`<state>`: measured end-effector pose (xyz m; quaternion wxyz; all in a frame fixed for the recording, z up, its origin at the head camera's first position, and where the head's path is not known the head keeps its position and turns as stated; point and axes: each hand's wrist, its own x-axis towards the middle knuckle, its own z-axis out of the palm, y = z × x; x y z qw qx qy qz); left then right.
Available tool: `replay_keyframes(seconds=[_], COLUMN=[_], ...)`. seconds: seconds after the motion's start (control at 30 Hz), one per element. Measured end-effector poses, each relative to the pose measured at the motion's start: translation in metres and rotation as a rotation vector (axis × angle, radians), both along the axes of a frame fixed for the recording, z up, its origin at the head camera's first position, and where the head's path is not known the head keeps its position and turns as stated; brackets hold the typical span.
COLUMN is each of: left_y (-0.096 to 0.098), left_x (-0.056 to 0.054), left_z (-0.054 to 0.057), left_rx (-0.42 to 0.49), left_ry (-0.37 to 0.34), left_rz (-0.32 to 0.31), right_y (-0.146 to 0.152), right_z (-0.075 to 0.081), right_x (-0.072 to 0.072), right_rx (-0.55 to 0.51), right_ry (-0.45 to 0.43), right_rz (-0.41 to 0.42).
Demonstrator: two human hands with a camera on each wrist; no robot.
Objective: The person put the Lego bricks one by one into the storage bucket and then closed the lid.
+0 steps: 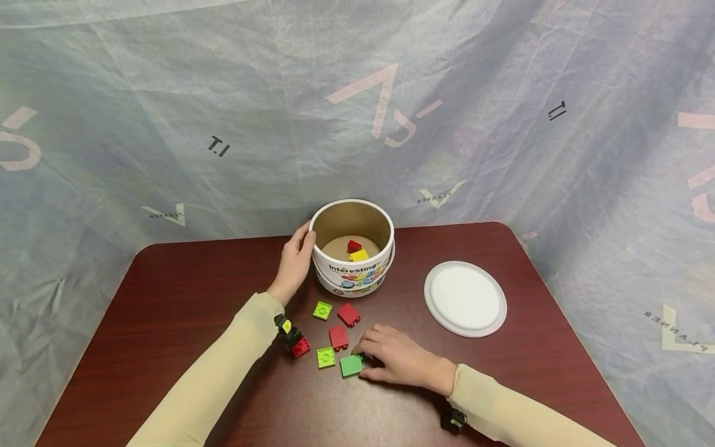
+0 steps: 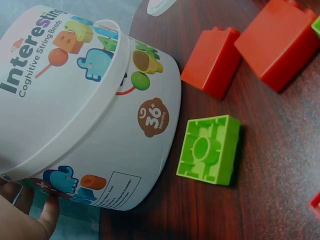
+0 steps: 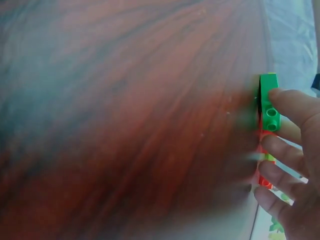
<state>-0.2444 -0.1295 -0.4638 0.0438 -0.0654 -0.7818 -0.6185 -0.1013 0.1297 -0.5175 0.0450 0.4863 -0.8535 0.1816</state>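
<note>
My left hand [image 1: 293, 262] grips the left side of a white bucket [image 1: 357, 287], thumb near the rim. The bucket stands upright at the back of the table, printed with "Interesting". Inside it lie a red block [image 1: 354, 246] and a yellow block [image 1: 359, 255]. Closer to me, my right hand [image 1: 398, 356] pinches a green building block [image 1: 350, 366] between thumb and fingers, low at the tabletop. In the right wrist view, the thumb lies against the green block's side [image 3: 268, 86], with its studs showing.
Left of the green block lie lime green blocks [image 1: 326, 357] [image 2: 207, 150] and several red blocks [image 1: 338, 338]. One red block [image 1: 301, 347] is close to the left wrist strap. A white round lid [image 1: 466, 299] lies on the right. Grey cloth [image 1: 251, 112] hangs behind the table.
</note>
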Motion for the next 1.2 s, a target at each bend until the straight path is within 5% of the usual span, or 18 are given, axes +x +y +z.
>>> replay_keyframes(seconds=[0.2, 0.47, 0.7, 0.83, 1.03, 1.2], left_y=[0.001, 0.007, 0.002, 0.0, 0.0, 0.003], left_x=[0.003, 0.023, 0.004, 0.001, 0.001, 0.007], left_z=[0.006, 0.038, 0.008, 0.0, -0.001, 0.014], left_rx=[-0.01, -0.026, -0.008, -0.01, -0.006, -0.019], left_ry=[-0.028, -0.044, -0.027, -0.009, -0.006, -0.038], left_rz=[-0.002, -0.019, -0.011, -0.005, -0.006, -0.016], right_y=[0.005, 0.013, 0.021, 0.026, 0.033, 0.037], right_z=[0.006, 0.02, 0.037, 0.05, 0.069, 0.083], right_x=[-0.003, -0.008, -0.019, -0.025, -0.036, -0.046], right_rx=[0.009, -0.01, -0.036, -0.06, -0.102, -0.094], right_ry=[-0.024, -0.028, 0.024, 0.04, 0.052, 0.069], right_rz=[-0.024, -0.061, -0.075, -0.077, -0.094, -0.123])
